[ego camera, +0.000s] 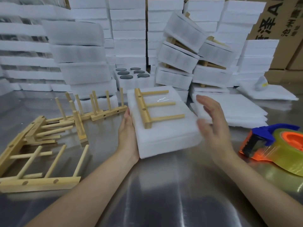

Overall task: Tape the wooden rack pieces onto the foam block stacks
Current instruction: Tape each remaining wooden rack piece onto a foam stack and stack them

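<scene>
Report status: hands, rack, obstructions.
Left hand against left side of block, fingers hidden. Right hand open at its right edge. Rack flat on block, tape across. Dispenser sits right, untouched.
</scene>
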Tool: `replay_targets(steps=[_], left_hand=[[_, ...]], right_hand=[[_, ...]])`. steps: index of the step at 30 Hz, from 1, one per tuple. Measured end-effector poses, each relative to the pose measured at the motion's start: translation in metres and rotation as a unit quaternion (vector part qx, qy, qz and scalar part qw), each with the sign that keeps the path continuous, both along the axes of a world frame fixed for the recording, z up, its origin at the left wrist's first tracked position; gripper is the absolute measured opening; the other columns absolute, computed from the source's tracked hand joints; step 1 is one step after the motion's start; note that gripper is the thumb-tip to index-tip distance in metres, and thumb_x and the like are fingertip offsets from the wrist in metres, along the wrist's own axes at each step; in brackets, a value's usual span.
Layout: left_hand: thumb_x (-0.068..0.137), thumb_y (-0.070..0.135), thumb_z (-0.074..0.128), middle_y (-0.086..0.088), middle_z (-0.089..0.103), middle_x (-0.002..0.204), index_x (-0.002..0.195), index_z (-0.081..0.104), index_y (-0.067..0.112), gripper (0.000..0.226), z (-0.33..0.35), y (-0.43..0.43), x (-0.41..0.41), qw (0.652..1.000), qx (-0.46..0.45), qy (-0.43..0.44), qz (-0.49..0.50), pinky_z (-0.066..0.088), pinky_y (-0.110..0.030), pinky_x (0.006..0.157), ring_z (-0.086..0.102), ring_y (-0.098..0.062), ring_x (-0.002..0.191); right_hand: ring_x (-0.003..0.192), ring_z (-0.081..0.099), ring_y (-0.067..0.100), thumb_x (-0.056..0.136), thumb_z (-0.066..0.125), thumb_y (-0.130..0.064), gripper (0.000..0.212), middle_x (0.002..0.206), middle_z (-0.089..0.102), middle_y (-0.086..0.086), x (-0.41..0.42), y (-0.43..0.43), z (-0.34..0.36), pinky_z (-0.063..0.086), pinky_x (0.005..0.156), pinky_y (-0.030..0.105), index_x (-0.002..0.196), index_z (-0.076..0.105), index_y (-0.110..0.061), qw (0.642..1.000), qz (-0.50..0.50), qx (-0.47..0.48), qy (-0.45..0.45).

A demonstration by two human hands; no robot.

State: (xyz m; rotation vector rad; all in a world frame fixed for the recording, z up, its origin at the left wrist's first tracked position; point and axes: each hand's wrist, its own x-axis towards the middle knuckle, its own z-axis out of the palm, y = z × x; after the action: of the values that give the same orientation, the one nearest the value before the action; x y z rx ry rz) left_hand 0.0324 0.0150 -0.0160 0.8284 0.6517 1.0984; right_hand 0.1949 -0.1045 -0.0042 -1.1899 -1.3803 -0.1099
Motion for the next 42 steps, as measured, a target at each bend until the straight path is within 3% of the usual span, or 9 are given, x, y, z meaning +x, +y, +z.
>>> replay_targets(steps=[2, 5, 15, 21, 25, 28, 33, 36, 42], left_hand=[[0.103, 0.040, 0.039, -0.006, 0.064, 0.128, 0.137, 0.050, 0.029, 0.038, 0.000, 0.000, 0.000, 1.000, -0.012, -0.017, 0.003, 0.044, -0.052, 0.103, 0.060, -0.029, 0.118], [0.102, 0.048, 0.028, -0.004, 0.062, 0.130, 0.138, 0.048, 0.032, 0.044, -0.001, 0.001, -0.002, 1.000, 0.011, -0.017, 0.007, 0.043, -0.051, 0.104, 0.059, -0.028, 0.119], [0.100, 0.039, 0.035, 0.010, 0.045, 0.146, 0.148, 0.029, 0.034, 0.049, -0.008, 0.003, 0.004, 0.989, 0.143, 0.040, 0.018, 0.041, -0.042, 0.109, 0.051, -0.009, 0.127], [0.102, 0.024, 0.038, 0.032, 0.062, 0.114, 0.149, 0.015, 0.040, 0.055, -0.016, 0.007, 0.005, 0.975, 0.208, 0.073, -0.018, 0.054, -0.017, 0.078, 0.062, 0.002, 0.108], [0.101, 0.023, 0.036, 0.014, 0.068, 0.113, 0.145, 0.007, 0.037, 0.054, -0.017, 0.003, 0.009, 0.926, 0.320, 0.196, -0.031, 0.054, -0.026, 0.088, 0.065, -0.004, 0.103], [0.097, 0.038, 0.033, 0.010, 0.061, 0.121, 0.146, 0.017, 0.034, 0.053, -0.021, 0.003, 0.015, 0.888, 0.360, 0.280, -0.054, 0.048, -0.036, 0.099, 0.061, -0.006, 0.109], [0.099, 0.037, 0.032, 0.010, 0.064, 0.112, 0.139, 0.037, 0.034, 0.041, -0.026, 0.009, 0.018, 0.863, 0.378, 0.333, -0.041, 0.047, -0.019, 0.090, 0.060, 0.001, 0.104], [0.101, 0.026, 0.034, 0.004, 0.065, 0.106, 0.135, 0.045, 0.026, 0.036, -0.027, 0.009, 0.020, 0.860, 0.379, 0.339, -0.037, 0.042, -0.005, 0.077, 0.064, -0.008, 0.096], [0.101, 0.020, 0.037, 0.000, 0.066, 0.101, 0.120, 0.057, 0.025, 0.028, -0.031, 0.011, 0.021, 0.876, 0.357, 0.321, -0.046, 0.044, -0.005, 0.074, 0.066, -0.011, 0.092]], right_hand=[[0.132, 0.043, 0.018, 0.083, 0.064, -0.055, 0.059, 0.140, 0.048, -0.001, 0.000, 0.000, -0.002, 0.026, 0.114, 0.042, 0.132, 0.049, -0.025, 0.947, -0.047, 0.002, -0.318], [0.133, 0.040, 0.021, 0.066, 0.082, -0.037, 0.083, 0.143, 0.045, -0.003, -0.009, 0.007, -0.009, 0.019, 0.112, 0.059, 0.138, 0.040, -0.028, 0.873, -0.126, -0.040, -0.470], [0.132, 0.038, 0.025, 0.056, 0.082, -0.017, 0.090, 0.143, 0.037, 0.002, -0.002, 0.005, -0.011, 0.010, 0.113, 0.055, 0.134, 0.038, -0.023, 0.898, -0.185, -0.047, -0.396], [0.124, 0.047, 0.024, 0.054, 0.084, -0.006, 0.084, 0.131, 0.055, 0.011, 0.012, 0.004, -0.003, 0.038, 0.103, 0.040, 0.128, 0.045, -0.013, 0.917, -0.171, -0.002, -0.359], [0.118, 0.050, 0.024, 0.064, 0.085, -0.008, 0.068, 0.128, 0.050, 0.006, 0.031, -0.001, 0.016, 0.045, 0.098, 0.051, 0.121, 0.047, -0.009, 0.888, -0.214, 0.110, -0.391], [0.119, 0.046, 0.025, 0.067, 0.080, -0.009, 0.068, 0.128, 0.041, 0.005, 0.044, -0.004, 0.042, 0.046, 0.097, 0.042, 0.124, 0.043, -0.012, 0.907, -0.261, 0.137, -0.301], [0.123, 0.042, 0.030, 0.068, 0.069, -0.006, 0.064, 0.130, 0.041, 0.015, 0.080, 0.019, 0.119, 0.047, 0.093, 0.044, 0.128, 0.046, -0.002, 0.905, -0.340, 0.164, -0.194], [0.119, 0.040, 0.022, 0.069, 0.061, -0.014, 0.060, 0.127, 0.045, 0.021, 0.107, 0.044, 0.168, 0.038, 0.100, 0.055, 0.125, 0.048, 0.004, 0.902, -0.384, 0.132, -0.149], [0.125, 0.041, 0.021, 0.077, 0.058, -0.012, 0.060, 0.140, 0.036, 0.008, 0.156, 0.123, 0.227, 0.011, 0.115, 0.062, 0.133, 0.040, -0.008, 0.891, -0.419, 0.014, -0.173]])
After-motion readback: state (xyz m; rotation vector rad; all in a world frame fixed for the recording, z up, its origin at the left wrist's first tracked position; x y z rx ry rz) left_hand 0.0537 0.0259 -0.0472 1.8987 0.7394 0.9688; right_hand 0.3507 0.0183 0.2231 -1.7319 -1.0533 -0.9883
